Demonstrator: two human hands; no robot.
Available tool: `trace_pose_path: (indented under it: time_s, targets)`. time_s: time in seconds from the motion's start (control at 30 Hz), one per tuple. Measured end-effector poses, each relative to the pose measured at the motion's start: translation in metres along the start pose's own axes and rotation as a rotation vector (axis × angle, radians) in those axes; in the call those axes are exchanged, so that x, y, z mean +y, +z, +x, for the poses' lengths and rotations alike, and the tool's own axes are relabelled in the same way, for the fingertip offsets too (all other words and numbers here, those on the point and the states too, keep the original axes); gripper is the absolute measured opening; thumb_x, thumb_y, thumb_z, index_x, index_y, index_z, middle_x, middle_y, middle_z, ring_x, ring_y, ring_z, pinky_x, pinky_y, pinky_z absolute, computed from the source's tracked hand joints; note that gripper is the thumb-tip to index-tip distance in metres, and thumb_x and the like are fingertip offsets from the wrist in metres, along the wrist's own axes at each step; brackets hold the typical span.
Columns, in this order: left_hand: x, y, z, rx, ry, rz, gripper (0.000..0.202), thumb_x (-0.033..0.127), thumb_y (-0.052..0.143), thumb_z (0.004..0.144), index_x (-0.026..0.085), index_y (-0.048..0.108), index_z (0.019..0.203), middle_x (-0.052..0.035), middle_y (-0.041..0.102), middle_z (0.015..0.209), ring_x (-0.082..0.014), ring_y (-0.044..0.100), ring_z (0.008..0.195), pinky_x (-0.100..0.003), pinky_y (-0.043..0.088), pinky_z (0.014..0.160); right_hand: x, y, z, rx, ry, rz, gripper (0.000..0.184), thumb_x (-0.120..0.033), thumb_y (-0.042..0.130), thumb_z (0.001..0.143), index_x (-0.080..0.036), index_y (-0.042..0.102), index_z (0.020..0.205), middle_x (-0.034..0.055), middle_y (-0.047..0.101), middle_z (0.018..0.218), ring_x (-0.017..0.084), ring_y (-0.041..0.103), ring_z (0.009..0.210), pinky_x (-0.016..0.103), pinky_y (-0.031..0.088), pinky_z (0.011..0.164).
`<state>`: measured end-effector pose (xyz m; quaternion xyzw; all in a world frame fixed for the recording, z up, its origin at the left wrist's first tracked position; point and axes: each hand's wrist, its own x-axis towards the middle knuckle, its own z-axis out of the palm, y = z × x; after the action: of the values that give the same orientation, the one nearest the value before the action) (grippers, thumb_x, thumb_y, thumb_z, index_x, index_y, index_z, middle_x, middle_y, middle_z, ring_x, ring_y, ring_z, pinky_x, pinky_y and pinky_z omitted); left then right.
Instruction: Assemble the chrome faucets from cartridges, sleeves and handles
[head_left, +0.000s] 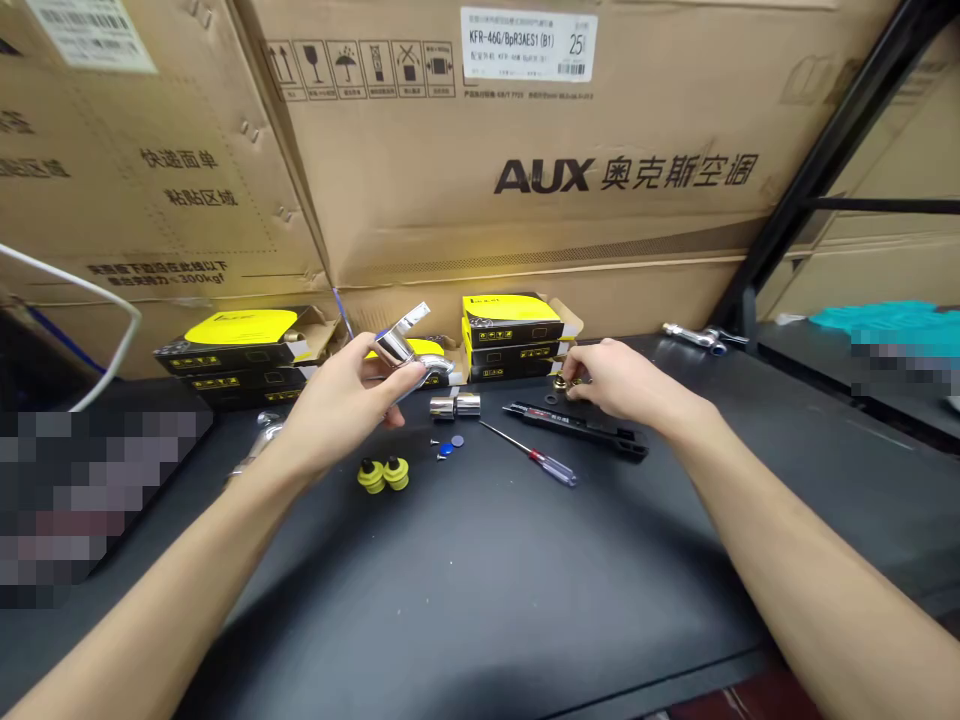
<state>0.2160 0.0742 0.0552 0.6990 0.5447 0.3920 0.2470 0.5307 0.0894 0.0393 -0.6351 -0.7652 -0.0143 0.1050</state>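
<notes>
My left hand [341, 400] is closed around a shiny chrome faucet body [405, 350], held a little above the black table [480, 580]. My right hand [611, 378] rests on the table further right, fingers pinched on a small brass ring-shaped part [560, 382] next to a black washer. Between the hands lie two short chrome sleeves [455, 405], a few tiny screws with a blue cap [448, 446], a thin screwdriver [534, 455] and a black flat tool [581, 422]. Two yellow plugs [383, 473] sit below my left hand.
Yellow-and-black boxes [514, 335] are stacked at the table's back, more boxes [240, 350] at the left. Large cardboard cartons [540, 170] form a wall behind. Another chrome faucet [697, 337] lies far right by a black frame post [817, 170]. A chrome part [262, 440] lies under my left wrist.
</notes>
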Motion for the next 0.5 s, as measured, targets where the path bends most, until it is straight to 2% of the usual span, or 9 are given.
trace_pose_path:
  time_s: [0.1, 0.3, 0.4, 0.5]
  targets:
    - [-0.001, 0.000, 0.000, 0.004, 0.006, -0.022, 0.044, 0.062, 0.069, 0.081, 0.023, 0.065, 0.102, -0.0036, 0.075, 0.096, -0.0167, 0.066, 0.056, -0.030, 0.050, 0.054, -0.002, 0.002, -0.001, -0.009, 0.022, -0.026, 0.009, -0.018, 0.075, 0.080, -0.021, 0.072, 0.087, 0.0074, 0.073, 0.093, 0.026, 0.066, 0.098, 0.030, 0.048, 0.080]
    - [-0.001, -0.001, 0.001, 0.000, 0.004, -0.004, 0.042, 0.061, 0.069, 0.082, 0.024, 0.065, 0.102, -0.0021, 0.076, 0.093, -0.0156, 0.067, 0.056, -0.030, 0.051, 0.055, -0.005, -0.006, -0.005, 0.025, 0.075, -0.077, 0.017, -0.020, 0.072, 0.083, -0.021, 0.072, 0.100, 0.0104, 0.074, 0.098, 0.029, 0.064, 0.109, 0.033, 0.049, 0.085]
    - [-0.002, -0.001, 0.001, -0.012, 0.000, 0.001, 0.044, 0.063, 0.068, 0.082, 0.024, 0.064, 0.101, -0.0021, 0.076, 0.094, -0.0156, 0.066, 0.055, -0.029, 0.051, 0.055, 0.002, -0.009, -0.007, 0.027, 0.119, -0.107, 0.027, -0.019, 0.072, 0.082, -0.021, 0.071, 0.109, 0.0115, 0.075, 0.106, 0.031, 0.066, 0.106, 0.036, 0.050, 0.083]
    - [-0.001, 0.000, 0.000, -0.026, 0.007, 0.009, 0.044, 0.063, 0.067, 0.082, 0.024, 0.064, 0.104, -0.0030, 0.076, 0.097, -0.0160, 0.067, 0.056, -0.030, 0.051, 0.055, 0.010, -0.006, -0.005, -0.003, 0.150, -0.116, 0.029, -0.015, 0.072, 0.079, -0.020, 0.071, 0.108, 0.0119, 0.076, 0.107, 0.029, 0.070, 0.097, 0.034, 0.050, 0.078]
